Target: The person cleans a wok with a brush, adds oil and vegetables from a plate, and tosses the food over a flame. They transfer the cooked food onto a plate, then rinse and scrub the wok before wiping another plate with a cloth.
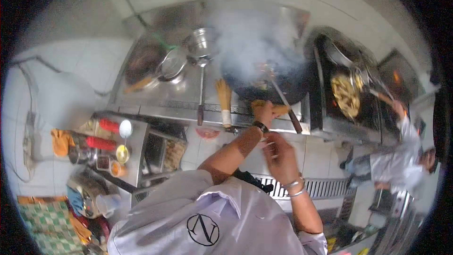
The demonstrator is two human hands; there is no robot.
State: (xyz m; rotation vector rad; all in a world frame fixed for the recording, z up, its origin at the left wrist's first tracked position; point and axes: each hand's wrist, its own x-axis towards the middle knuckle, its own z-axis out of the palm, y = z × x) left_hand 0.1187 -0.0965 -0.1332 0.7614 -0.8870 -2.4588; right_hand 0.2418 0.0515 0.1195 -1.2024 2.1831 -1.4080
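Straw-coloured brush [223, 97], stiff strands, pale binding, just left of the wok. Wok [298, 85]: round, dark, smoking. Left hand [265, 112] closed around tan, folded cloth [282, 109] at its near rim. Right hand [282, 160] blurred, nearer the body; can't tell if fingers are spread or pressed together. Long-handled tool [281, 94], steel shaft, dark grip, slants from wok toward body, right of left hand, the nearer hand.

I'm seeing a pale lilac-grey top [240, 226] filling bottom centre, circled black N logo [203, 229] showing, dark wristband [260, 126] sitting mid-frame, silver bangles [293, 188] gleaming below it, slightly right.
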